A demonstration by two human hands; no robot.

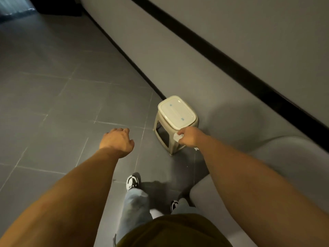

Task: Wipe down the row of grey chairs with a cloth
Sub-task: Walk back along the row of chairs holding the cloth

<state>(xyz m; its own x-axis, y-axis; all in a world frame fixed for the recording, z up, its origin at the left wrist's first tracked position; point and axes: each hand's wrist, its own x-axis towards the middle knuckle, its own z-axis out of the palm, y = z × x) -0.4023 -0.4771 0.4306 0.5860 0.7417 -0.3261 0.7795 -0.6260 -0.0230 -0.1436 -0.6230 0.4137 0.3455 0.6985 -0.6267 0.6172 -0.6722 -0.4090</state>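
White cloth [178, 137] pinched in the right hand's [189, 137] grip, just at the beige stool's [175, 113] near edge. Left hand [117, 140] left of the stool, over the floor [53, 104], fingers loosely curled, holding nothing. Grey chair [284, 166] right of the stool.

Grey tiled floor [53, 104]: carrying a beige plastic stool [175, 122] by the wall, a grey chair [284, 175] sitting nearby.

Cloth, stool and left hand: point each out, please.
cloth [177, 137], head view, on the white wad below the right hand [189, 136].
stool [175, 111], head view, middle of seat.
left hand [116, 141], head view, back of hand.
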